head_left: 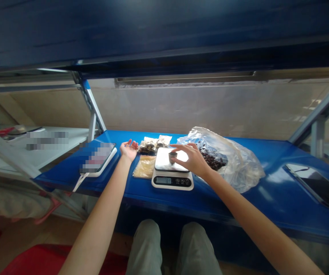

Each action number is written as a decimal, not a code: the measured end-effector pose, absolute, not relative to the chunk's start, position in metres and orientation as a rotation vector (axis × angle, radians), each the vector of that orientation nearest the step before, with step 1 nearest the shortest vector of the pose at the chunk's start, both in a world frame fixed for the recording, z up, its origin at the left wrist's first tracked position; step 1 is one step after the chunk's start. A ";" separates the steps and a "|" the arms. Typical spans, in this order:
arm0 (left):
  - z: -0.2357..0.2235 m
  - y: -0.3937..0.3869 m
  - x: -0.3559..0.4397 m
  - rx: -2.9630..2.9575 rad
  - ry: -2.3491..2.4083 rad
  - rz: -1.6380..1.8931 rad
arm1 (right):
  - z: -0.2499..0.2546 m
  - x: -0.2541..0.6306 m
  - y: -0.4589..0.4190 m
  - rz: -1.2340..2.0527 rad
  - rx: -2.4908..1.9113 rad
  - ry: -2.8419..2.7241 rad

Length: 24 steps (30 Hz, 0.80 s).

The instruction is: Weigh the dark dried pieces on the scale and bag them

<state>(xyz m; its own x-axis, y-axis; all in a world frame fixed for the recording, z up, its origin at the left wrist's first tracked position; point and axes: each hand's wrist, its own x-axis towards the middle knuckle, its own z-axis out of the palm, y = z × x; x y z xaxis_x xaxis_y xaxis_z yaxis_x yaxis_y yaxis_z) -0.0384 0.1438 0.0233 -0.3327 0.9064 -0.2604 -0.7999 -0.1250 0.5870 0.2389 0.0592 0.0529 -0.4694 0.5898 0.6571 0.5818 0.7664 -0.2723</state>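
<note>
A small dark cup (pixel 173 157) stands on the steel platform of a white digital kitchen scale (pixel 172 180), whose display is lit. My right hand (pixel 191 158) hangs over the cup with its fingers spread, and the fingertips seem to reach its top. Behind that hand lies a clear plastic bag (pixel 224 160) of dark pieces. My left hand (pixel 129 149) is open, palm up, holding nothing. It is nearest to several small packets (pixel 153 144). A flat tan packet (pixel 144 167) lies in front of them, left of the scale.
The blue bench top (pixel 239 206) carries everything. A tablet (pixel 98 157), partly blurred, stands on the left with a white cable. A dark phone (pixel 315 186) lies at the right. Steel uprights (pixel 91 107) rise at the bench's ends, under a blue shelf (pixel 164 34).
</note>
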 end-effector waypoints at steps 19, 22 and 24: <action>0.021 0.145 -0.039 0.204 0.763 1.749 | 0.052 0.239 0.060 0.038 -0.885 -2.078; 0.021 0.145 -0.039 0.198 0.770 1.753 | 0.052 0.240 0.060 0.053 -0.872 -2.083; 0.022 0.144 -0.039 0.200 0.767 1.754 | 0.051 0.240 0.061 0.048 -0.867 -2.096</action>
<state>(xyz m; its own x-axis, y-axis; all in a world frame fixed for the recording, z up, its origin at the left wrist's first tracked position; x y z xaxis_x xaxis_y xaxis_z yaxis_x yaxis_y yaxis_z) -0.0387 0.1442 0.0217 -0.3319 0.9106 -0.2464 -0.7990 -0.1325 0.5865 0.2401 0.0612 0.0513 -0.4027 0.5960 0.6946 0.5634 0.7596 -0.3251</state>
